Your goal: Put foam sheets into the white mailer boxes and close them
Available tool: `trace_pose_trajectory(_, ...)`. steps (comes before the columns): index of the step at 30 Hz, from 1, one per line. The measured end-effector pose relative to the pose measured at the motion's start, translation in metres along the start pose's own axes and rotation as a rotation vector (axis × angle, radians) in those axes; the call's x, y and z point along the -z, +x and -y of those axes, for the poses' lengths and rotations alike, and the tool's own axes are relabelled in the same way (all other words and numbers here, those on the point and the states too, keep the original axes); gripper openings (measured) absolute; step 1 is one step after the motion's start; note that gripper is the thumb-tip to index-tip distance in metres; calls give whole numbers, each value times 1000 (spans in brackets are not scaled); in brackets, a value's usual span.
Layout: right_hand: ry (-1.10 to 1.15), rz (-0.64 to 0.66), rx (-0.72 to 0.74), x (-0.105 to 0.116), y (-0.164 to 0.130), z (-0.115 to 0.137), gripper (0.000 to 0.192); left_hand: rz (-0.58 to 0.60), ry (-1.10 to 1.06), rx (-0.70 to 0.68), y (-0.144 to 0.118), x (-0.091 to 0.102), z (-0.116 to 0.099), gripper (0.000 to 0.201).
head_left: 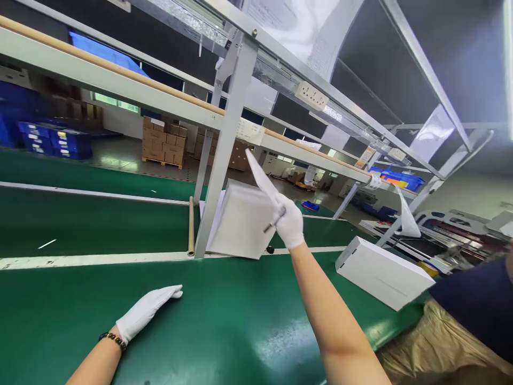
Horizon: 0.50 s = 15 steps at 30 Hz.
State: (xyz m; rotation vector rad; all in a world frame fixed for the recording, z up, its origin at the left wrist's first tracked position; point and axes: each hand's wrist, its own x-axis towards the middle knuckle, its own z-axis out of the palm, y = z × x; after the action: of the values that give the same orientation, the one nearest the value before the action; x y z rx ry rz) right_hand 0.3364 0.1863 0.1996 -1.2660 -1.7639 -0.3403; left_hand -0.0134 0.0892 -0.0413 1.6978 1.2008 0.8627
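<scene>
Head view of a green-topped workbench under a grey metal shelf frame.

Right hand, in a white cotton glove, is raised over the far part of the green surface, near its white-striped far edge. Its fingers are closed around a thin white folded sheet, which sticks up and to the left out of the grip, and around a small dark slender tool, whose type cannot be told. The hand is just in front of a flat white square box that leans tilted at the white stripe, against the upright post of the frame; whether the hand touches the box cannot be told.

Left hand, also in a white glove, with a dark bead bracelet at the wrist, lies flat on the near left part of the green surface, fingers straight and close together, holding nothing.

A long white rectangular carton lies flat towards the right edge of the green surface, well apart from both hands. A tan cardboard tube lies along the far strip beside the post. At the near right corner sits another person, seen as a dark sleeve and tan trousers. Brown cartons on a pallet stand on the floor beyond.
</scene>
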Motion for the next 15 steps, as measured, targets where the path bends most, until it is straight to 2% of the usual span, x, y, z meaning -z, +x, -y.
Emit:
trace_pose_trajectory(2,116,-119,-63,14,-54,2,39,-14,-9,19,0,-1,-6,67)
trace_pose_trajectory(4,176,-197,-248,19,-114,1,42,-18,3,18,-1,-2,-13,69)
trace_pose_trajectory(6,219,-174,-362,13,-167,0,51,-29,19,12,-2,-5,-19,70)
trace_pose_trajectory(8,293,-95,-369,-2,-205,2,60,-66,22,34,-2,-8,-22,68)
trace_pose_trajectory(11,415,20,-337,-37,-232,14,59,-120,32,87,-1,-10,-22,63)
trace_pose_trajectory(15,527,101,-308,-76,-240,35,46,-167,65,131,-1,-10,-21,57)
